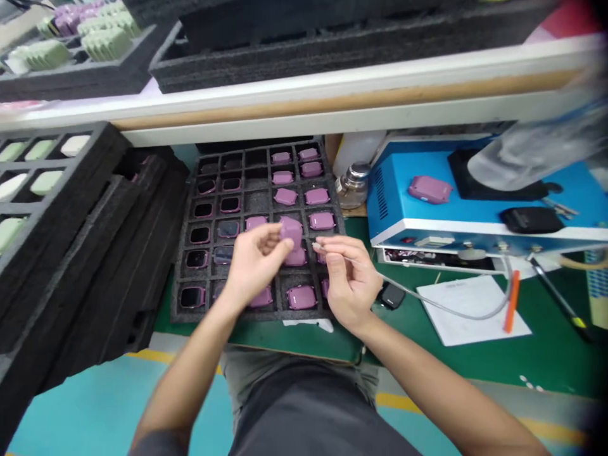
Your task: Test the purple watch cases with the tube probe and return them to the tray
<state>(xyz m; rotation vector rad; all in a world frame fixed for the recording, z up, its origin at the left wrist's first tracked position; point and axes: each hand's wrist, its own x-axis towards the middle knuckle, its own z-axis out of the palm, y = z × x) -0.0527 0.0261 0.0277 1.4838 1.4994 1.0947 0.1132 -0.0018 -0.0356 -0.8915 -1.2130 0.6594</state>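
My left hand [254, 266] pinches a purple watch case [291, 232] between thumb and fingers, above a black foam tray [257, 202]. Just to its right, my right hand [352, 285] grips a thin grey cable [403, 289] near its end, the tip pointing at the case with a small gap between. The cable curves away right to the front of a blue box [422, 161]. Purple cases lie in the tray cells, those at left with dark screens facing up. My hands hide some of the middle and lower cells.
Stacked black foam trays [95, 253] stand at the left. On the blue box lie another purple case [430, 189] and a black object [532, 220]. A glass bottle [354, 185] stands beside it. Paper [456, 291] and an orange pen [512, 303] lie right. A shelf edge [332, 101] runs overhead.
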